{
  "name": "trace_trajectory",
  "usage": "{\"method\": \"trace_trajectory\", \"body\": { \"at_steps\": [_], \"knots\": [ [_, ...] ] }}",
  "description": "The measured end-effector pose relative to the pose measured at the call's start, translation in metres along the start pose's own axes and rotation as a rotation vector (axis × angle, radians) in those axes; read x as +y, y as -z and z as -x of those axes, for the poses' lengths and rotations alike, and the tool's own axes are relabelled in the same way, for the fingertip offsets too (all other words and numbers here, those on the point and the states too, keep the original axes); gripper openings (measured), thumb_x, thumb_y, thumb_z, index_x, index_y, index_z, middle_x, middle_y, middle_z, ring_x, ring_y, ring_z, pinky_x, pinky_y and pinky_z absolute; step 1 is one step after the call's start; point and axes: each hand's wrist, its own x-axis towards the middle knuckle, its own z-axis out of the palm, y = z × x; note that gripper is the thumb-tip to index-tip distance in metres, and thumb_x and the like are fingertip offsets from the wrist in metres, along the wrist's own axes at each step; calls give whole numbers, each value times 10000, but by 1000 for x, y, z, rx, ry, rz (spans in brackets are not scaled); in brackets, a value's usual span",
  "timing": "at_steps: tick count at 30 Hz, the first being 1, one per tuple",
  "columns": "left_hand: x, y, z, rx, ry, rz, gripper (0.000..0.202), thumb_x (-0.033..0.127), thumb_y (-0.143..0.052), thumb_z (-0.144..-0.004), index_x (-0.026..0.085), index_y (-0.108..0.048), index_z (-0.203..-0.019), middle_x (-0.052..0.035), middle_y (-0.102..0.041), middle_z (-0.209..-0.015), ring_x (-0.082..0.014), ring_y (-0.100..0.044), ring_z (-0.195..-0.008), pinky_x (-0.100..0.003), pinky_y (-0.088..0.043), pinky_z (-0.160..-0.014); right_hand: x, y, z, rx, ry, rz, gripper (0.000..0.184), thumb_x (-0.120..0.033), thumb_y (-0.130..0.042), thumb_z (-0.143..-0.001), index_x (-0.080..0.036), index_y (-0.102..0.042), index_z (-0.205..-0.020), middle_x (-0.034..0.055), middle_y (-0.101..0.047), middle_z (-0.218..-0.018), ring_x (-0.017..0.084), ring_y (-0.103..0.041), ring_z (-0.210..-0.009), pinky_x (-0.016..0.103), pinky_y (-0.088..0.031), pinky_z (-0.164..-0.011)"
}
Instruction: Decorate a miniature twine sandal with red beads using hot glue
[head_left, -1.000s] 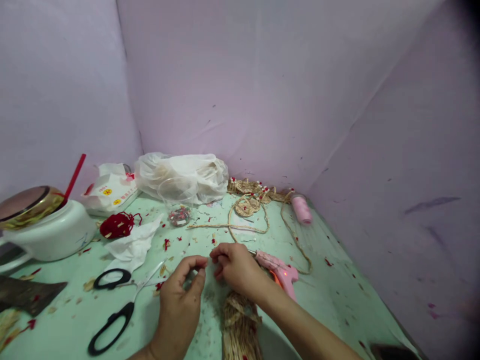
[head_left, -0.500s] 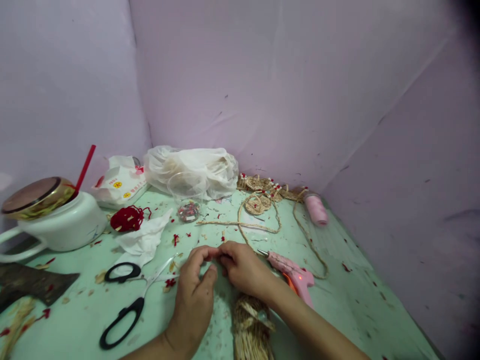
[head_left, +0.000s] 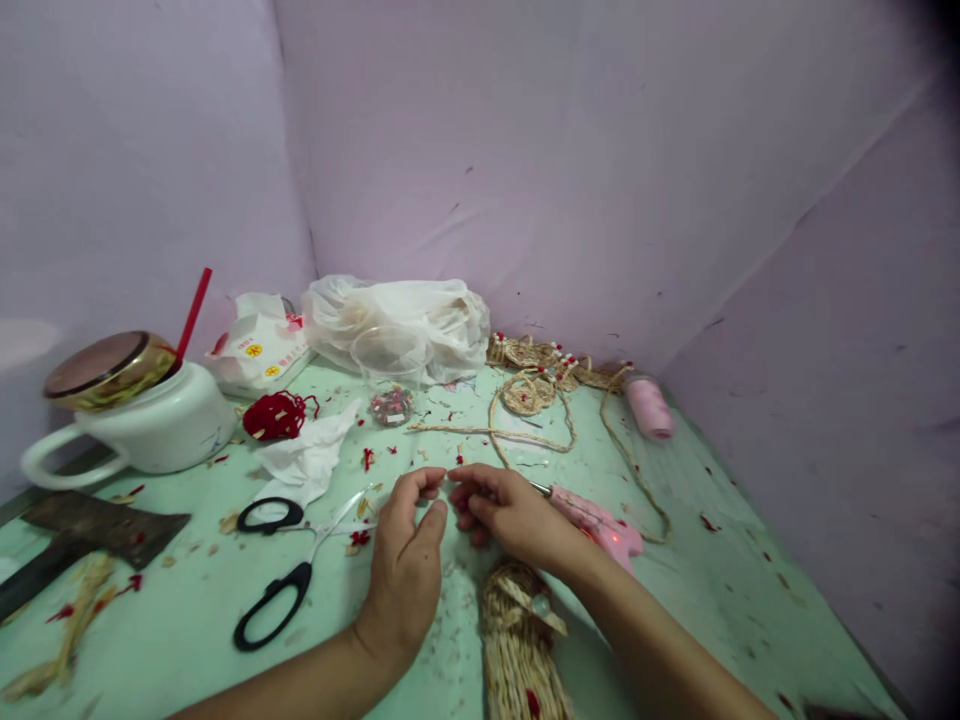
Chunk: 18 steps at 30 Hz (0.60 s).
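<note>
My left hand (head_left: 409, 570) hovers over the middle of the table, its fingers bent and its thumb held away from them. Nothing shows in it. Fingertips nearly meeting it, my right hand (head_left: 517, 515) has loosely bent, parted fingers, and no held thing is visible there. Below the right hand lies a bundle of braided straw (head_left: 525, 640) with a knotted strip near its top. A pink glue gun (head_left: 596, 525), lit by a small red light, is partly hidden behind the right wrist. To the left of my hands, black-handled scissors (head_left: 300, 560) lie spread.
Straw cord (head_left: 532, 437) and coiled straw pieces (head_left: 529, 393) lie ahead, near a pink thread spool (head_left: 649, 408). Leftward are a white mug (head_left: 165, 425), red yarn (head_left: 277, 415), crumpled tissue (head_left: 311, 455) and a cleaver-like tool (head_left: 112, 530). A plastic bag (head_left: 405, 320) rests by the wall.
My fingertips were pressed together and are now slightly apart, the right hand's fingers more loosened. The camera view has shifted a little, so the table things appear further right and higher.
</note>
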Motion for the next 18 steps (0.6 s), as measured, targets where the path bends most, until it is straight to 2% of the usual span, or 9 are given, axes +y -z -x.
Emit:
{"method": "trace_trajectory", "body": {
  "at_steps": [2,4,11,14,18],
  "knots": [
    [1,0,0,13,15,5,224,241,-436,-773,191,-516,-976,-58,-551,-1029,-211,-487,-987,-384,-339,-905,-2,3,3,4,-69,-102,441,-66,-415,-735,-162,-510,-1155,96,-572,-1019,139,-592,-727,250,-477,-554],
    [1,0,1,14,21,3,222,240,-439,-773,194,-518,-975,-60,-552,-1032,-212,-488,-987,-386,-341,-903,-6,5,7,8,-83,-95,491,-38,-410,-715,-173,-485,-1181,105,-539,-1103,146,-602,-806,235,-486,-574],
    [2,0,2,19,12,-16,234,215,-430,-764,196,-537,-971,-56,-573,-1037,-208,-505,-1002,-364,-358,-898,-15,11,24,-11,19,117,711,49,-348,-596,-222,-427,-1249,85,-498,-1225,161,-572,-954,207,-481,-589],
    [4,0,0,10,-44,-76,224,183,-444,-734,192,-563,-924,-49,-593,-983,-200,-526,-948,-351,-380,-863,-17,12,31,67,86,226,614,9,-358,-671,-220,-449,-1233,83,-528,-1209,158,-575,-950,246,-479,-663],
    [7,5,-8,-31,-141,-206,205,118,-465,-659,194,-591,-802,-24,-602,-850,-176,-540,-821,-314,-404,-779,-23,23,56,310,119,368,357,-157,-380,-784,-212,-543,-1097,70,-622,-1053,176,-601,-868,283,-465,-666]
  ]
}}
